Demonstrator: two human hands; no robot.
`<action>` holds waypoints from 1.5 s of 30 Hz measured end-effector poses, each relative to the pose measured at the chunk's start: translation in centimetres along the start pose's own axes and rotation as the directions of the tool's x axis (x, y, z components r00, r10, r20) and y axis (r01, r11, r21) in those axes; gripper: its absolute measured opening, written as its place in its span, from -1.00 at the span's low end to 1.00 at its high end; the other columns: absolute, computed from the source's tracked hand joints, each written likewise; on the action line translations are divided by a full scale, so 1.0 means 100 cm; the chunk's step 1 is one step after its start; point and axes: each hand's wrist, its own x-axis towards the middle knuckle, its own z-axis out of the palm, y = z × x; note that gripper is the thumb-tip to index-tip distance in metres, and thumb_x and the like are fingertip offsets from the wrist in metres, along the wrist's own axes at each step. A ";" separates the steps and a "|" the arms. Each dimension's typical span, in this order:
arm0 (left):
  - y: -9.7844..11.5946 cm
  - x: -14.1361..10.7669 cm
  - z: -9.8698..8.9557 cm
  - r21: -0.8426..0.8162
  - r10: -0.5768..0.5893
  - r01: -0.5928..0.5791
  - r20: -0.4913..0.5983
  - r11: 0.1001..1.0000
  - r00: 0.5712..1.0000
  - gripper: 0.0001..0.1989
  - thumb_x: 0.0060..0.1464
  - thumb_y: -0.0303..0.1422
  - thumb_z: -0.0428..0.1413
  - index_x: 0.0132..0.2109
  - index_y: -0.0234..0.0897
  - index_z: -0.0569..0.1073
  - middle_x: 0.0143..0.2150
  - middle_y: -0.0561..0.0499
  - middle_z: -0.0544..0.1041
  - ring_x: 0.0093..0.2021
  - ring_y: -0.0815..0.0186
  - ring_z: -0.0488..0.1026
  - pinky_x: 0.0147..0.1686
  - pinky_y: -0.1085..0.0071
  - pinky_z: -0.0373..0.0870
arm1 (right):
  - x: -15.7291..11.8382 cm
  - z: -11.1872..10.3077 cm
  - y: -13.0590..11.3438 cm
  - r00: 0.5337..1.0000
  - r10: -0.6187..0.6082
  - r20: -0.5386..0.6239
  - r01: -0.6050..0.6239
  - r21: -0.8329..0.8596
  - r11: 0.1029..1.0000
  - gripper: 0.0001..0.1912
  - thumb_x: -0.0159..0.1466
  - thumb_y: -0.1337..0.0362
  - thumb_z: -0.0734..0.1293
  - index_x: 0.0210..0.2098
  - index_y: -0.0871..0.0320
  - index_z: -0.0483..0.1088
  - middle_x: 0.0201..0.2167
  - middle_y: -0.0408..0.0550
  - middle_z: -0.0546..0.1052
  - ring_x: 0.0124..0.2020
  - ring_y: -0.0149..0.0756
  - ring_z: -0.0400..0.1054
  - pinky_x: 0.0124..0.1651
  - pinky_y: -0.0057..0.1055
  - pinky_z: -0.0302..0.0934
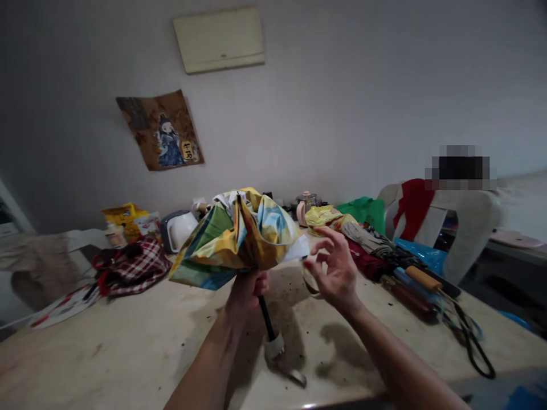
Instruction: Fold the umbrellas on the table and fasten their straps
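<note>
Multicoloured umbrella [239, 242], partly gathered and with its canopy creased, held above the near middle of a pale table [128, 347]. The left hand [248, 287] is closed round the shaft directly beneath the canopy; below it the dark shaft [266, 319] slants down to a whitish handle [274, 346] at the near side. The right hand [335, 267] is at the canopy's right edge, its fingers curved and parted from the thumb, gripping nothing visible; whether the thumb touches the edge cannot be told. A pale strap [313, 289] hangs just beside this hand. To the right lie several folded umbrellas [410, 293], their handles toward the near side, with a green bag [363, 210] farther off. To the left are a red-and-white checked cloth [139, 267] and, beyond it, a yellow packet [123, 219]. At the far right, a person in red [412, 210] is beside a pale chair [474, 233].
</note>
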 end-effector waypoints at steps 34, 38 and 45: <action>-0.009 -0.004 -0.005 -0.114 -0.062 0.119 0.415 0.986 0.908 -0.37 -0.37 -0.01 0.41 -0.47 -0.32 0.20 -0.56 0.20 0.19 -0.66 0.70 -0.14 -0.73 0.69 -0.27 | 0.077 -0.005 -0.070 0.831 0.215 0.513 -0.110 -0.227 0.968 -0.82 0.21 0.17 0.30 -0.41 0.15 0.28 -0.50 -0.17 0.35 -0.46 -0.40 0.21 -0.40 -0.46 0.12; -0.007 -0.004 -0.004 -0.190 -0.063 0.147 0.390 0.971 0.919 -0.38 -0.31 -0.06 0.41 -0.43 -0.27 0.14 -0.54 0.20 0.20 -0.65 0.67 -0.10 -0.73 0.72 -0.26 | 0.079 -0.003 -0.066 0.814 0.395 0.426 -0.434 -0.006 0.901 -0.58 0.12 -0.08 0.39 -0.36 0.09 0.20 -0.55 -0.23 0.36 -0.58 -0.44 0.21 -0.50 -0.48 0.15; -0.010 -0.006 0.004 -0.157 -0.060 0.125 0.365 0.980 0.929 -0.38 -0.34 -0.10 0.42 -0.45 -0.26 0.13 -0.61 0.26 0.12 -0.67 0.67 -0.13 -0.73 0.69 -0.29 | 0.084 -0.007 -0.072 0.483 0.552 0.680 -0.362 -0.419 0.833 -0.63 -0.03 0.07 0.51 -0.49 0.22 0.38 -0.59 -0.18 0.37 -0.57 -0.49 0.21 -0.53 -0.54 0.14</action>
